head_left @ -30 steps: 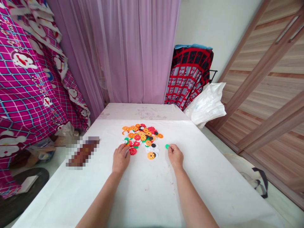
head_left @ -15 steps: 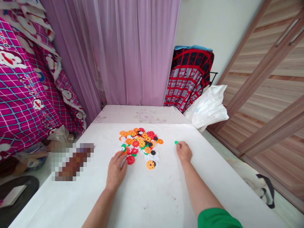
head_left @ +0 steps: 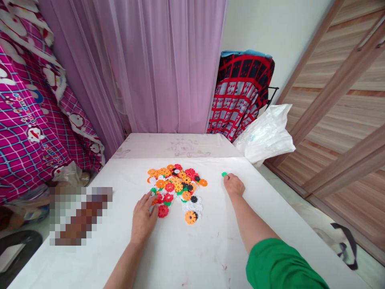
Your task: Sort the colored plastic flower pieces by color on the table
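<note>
A pile of plastic notched discs (head_left: pixel 178 186) in orange, red, white, black and green lies spread on a white-covered table (head_left: pixel 192 257). My left hand (head_left: pixel 144 216) rests at the pile's near left edge, fingers apart and slightly bent, the tips over some red and orange discs. To the right of the pile, my right hand (head_left: pixel 234 185) is closed, with a small green notched disc (head_left: pixel 224 174) at its fingertips, at or just above the table surface; which of these I cannot tell. Part of that disc is hidden by the fingers.
A white plastic bag (head_left: pixel 266 134) hangs over the far right table edge. Behind it stands something draped in red-and-black checked cloth (head_left: pixel 240 92). A purple curtain (head_left: pixel 168 68) closes off the far end. A blurred-out object (head_left: pixel 84 218) lies at the left edge.
My right hand has moved slightly forward with the green disc, and more of the disc shows. My left hand stays at the pile's edge. The view has shifted a little.
</note>
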The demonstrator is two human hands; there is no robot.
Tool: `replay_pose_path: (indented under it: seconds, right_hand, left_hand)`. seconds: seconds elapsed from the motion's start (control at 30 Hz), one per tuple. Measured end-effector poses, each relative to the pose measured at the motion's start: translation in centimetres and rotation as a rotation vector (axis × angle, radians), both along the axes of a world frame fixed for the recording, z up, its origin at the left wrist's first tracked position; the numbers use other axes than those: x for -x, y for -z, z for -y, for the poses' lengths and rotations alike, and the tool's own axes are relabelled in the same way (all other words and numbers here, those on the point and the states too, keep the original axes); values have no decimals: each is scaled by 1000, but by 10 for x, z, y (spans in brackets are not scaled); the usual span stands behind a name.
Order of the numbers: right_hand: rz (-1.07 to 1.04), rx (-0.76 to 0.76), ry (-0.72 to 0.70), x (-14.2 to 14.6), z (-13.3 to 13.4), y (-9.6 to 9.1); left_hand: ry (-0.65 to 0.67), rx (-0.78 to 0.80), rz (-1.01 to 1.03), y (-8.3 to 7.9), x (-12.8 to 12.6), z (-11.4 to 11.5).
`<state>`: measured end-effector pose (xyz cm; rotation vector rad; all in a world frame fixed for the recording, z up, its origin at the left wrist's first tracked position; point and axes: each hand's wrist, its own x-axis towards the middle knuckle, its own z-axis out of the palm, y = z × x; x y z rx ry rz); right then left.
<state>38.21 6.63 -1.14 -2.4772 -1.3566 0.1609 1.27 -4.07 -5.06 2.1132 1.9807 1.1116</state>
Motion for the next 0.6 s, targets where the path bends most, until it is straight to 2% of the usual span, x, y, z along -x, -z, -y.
replay_pose_path:
  seconds: [0.17, 0.4, 0.6]
  right_hand:
    - [14, -3, 23, 4, -1, -1]
    - [47, -8, 50, 8, -1, -4]
    - [96, -18, -32, 12, 17, -4]
  left_hand:
    - [-31, 46, -21, -5, -3, -12]
    - [-42, 50, 8, -8, -4, -10]
    - [-29, 54, 19, -11, -5, -10]
